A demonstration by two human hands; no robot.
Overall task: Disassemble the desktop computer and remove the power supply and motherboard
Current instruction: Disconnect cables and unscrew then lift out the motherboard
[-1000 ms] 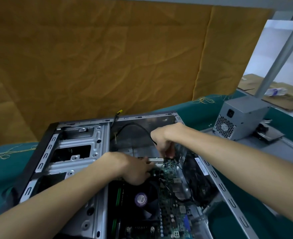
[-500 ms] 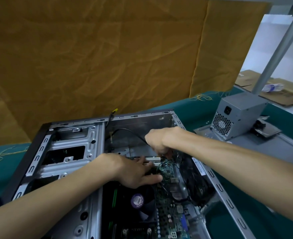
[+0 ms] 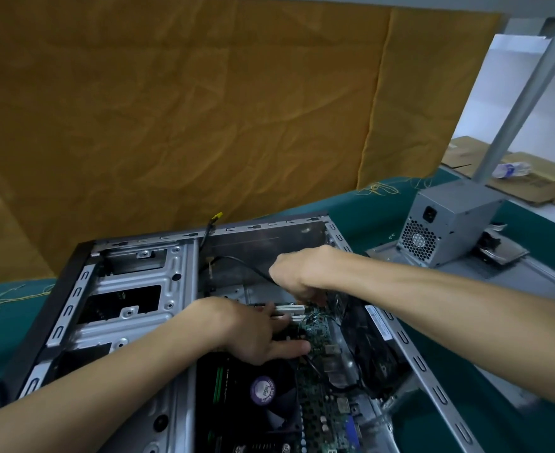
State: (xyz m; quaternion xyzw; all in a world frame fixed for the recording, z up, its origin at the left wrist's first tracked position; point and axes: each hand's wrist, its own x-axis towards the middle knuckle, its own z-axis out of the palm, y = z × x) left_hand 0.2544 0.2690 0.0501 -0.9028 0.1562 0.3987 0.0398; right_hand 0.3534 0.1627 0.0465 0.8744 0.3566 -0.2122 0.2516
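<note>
Two hands, left hand [image 3: 256, 331] and right hand [image 3: 297, 274], reach into one case [image 3: 138, 289].

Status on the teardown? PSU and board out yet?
Done: the grey metal power supply box stands outside on the green table. In hand: the green motherboard sits inside the open grey steel case; left hand rests on it, right hand has its grip at a black cable. Left: freeing and lifting out the board.

A bench [image 3: 361, 207] draped in teal cloth carries the open computer case [image 3: 132, 289] near its front edge. Toward the right edge a grey metal panel [image 3: 531, 276] lies flat, with the power supply [image 3: 446, 223] standing on it.
</note>
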